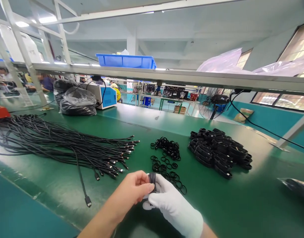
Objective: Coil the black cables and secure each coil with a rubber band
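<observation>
Between my two hands is a black cable (152, 178) wound into a tight coil. My left hand (135, 187), bare, pinches the coil from the left with thumb and fingers. My right hand (168, 201), in a white glove, grips it from the right, and its fingers partly hide the lower end. Just beyond my hands lie loose black rubber rings (166, 164), with a denser heap of small black rings (168, 147) behind them. To the left spreads a bundle of straight black cables (74, 142), their plugs pointing right. Coiled black cables (216, 148) are piled to the right.
A green worktable (139, 132) carries everything. Plastic-wrapped goods (77, 100) and a blue-and-white machine (106, 96) stand at the back left. Overhead, a shelf (176, 75) holds a blue bin (125, 61). At the right edge lies a clear plastic bag (295, 186). People sit far left.
</observation>
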Available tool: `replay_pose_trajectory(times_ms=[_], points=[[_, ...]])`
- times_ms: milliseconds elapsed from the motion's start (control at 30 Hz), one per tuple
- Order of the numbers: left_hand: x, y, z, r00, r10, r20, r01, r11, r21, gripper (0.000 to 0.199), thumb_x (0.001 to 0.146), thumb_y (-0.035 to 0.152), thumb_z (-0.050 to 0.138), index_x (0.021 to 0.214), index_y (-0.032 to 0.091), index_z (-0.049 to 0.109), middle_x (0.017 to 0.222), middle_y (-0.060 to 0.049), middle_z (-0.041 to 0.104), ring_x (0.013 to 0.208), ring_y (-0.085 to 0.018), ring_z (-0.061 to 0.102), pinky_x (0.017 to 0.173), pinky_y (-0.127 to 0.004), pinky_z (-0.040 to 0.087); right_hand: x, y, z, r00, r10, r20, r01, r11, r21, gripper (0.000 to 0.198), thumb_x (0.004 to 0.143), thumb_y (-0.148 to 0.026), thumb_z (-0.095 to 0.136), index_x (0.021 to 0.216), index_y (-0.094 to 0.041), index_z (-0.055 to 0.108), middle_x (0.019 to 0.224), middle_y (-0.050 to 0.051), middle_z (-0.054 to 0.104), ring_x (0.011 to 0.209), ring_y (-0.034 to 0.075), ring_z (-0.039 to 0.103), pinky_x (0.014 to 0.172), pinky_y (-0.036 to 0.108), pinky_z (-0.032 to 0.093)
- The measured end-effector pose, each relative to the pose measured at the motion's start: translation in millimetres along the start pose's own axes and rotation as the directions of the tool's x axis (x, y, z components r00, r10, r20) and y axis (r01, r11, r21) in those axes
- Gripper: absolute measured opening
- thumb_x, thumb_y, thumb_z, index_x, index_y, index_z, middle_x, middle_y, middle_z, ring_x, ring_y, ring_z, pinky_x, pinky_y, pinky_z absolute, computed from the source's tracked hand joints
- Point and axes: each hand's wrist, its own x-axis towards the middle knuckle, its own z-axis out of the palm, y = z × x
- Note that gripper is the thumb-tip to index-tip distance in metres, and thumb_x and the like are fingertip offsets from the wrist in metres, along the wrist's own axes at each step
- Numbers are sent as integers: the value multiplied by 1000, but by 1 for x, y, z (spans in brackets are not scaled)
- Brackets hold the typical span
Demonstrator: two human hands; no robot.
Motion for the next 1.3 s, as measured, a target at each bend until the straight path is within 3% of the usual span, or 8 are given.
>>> replay_pose_trajectory(times_ms=[167, 300, 600, 733, 833, 933, 1100, 1300], points=[[2, -9, 5, 1000, 5, -4, -5, 1000, 3, 15, 69, 25, 59, 65, 17, 46, 55, 8, 43, 48, -6, 35, 44, -17, 25, 3, 6, -5, 995, 78, -59, -81, 996, -41, 44, 59, -13, 68, 99, -16, 50, 93, 4, 58, 86, 19, 57, 65, 29, 46], [4, -10, 3, 997, -4, 76, 7, 999, -38, 15, 70, 28, 57, 66, 17, 47, 56, 5, 48, 51, -8, 43, 51, -21, 36, 4, 12, -11, 994, 104, 36, -105, 994, 23, 42, 65, -22, 69, 100, -14, 48, 86, 5, 60, 82, 19, 58, 64, 31, 48], [9, -15, 0, 993, 7, 117, -8, 1000, 8, 13, 73, 26, 55, 67, 17, 48, 55, 4, 53, 51, -10, 48, 53, -22, 38, 3, 13, -13, 987, 161, 10, -161, 984, 72, 41, 62, -24, 73, 94, -13, 49, 79, 4, 59, 78, 17, 59, 65, 32, 50], [4, -17, -1, 998, 57, 4, -57, 993, 106, 13, 77, 27, 52, 68, 17, 53, 59, 2, 55, 54, -12, 50, 54, -24, 40, 2, 12, -12, 984, 177, -7, -175, 980, 94, 43, 58, -21, 75, 94, -12, 52, 85, 6, 60, 78, 18, 60, 63, 30, 50], [-3, -21, 3, 930, 321, -181, -236, 896, 375, 16, 76, 14, 48, 85, 20, 60, 82, -1, 60, 70, -14, 55, 66, -25, 44, 3, 12, -9, 982, 190, 12, -190, 975, 115, 50, 54, -19, 76, 99, -13, 54, 89, 5, 59, 78, 18, 60, 62, 30, 50], [-7, -27, 8, 844, 513, -159, -353, 753, 555, 35, 70, 4, 44, 94, 22, 61, 91, -1, 59, 77, -14, 57, 73, -25, 45, 5, 14, -6, 987, 158, 25, -159, 985, 68, 48, 48, -10, 74, 93, -14, 58, 84, 3, 59, 77, 19, 59, 60, 29, 50], [-4, -38, 11, 768, 595, -237, -366, 711, 600, 29, 73, 5, 44, 81, 23, 66, 73, 1, 59, 66, -13, 57, 63, -23, 45, 6, 16, -4, 984, 172, 48, -176, 979, 106, 46, 44, -5, 73, 88, -12, 61, 82, 3, 62, 74, 17, 59, 60, 28, 49], [0, -37, 6, 792, 545, -274, -321, 755, 572, 29, 69, 4, 44, 72, 23, 66, 67, 2, 59, 58, -13, 55, 55, -22, 42, 6, 14, 0, 988, 149, 43, -153, 980, 124, 47, 42, -8, 77, 87, -12, 62, 85, 4, 63, 74, 16, 60, 64, 28, 49]])
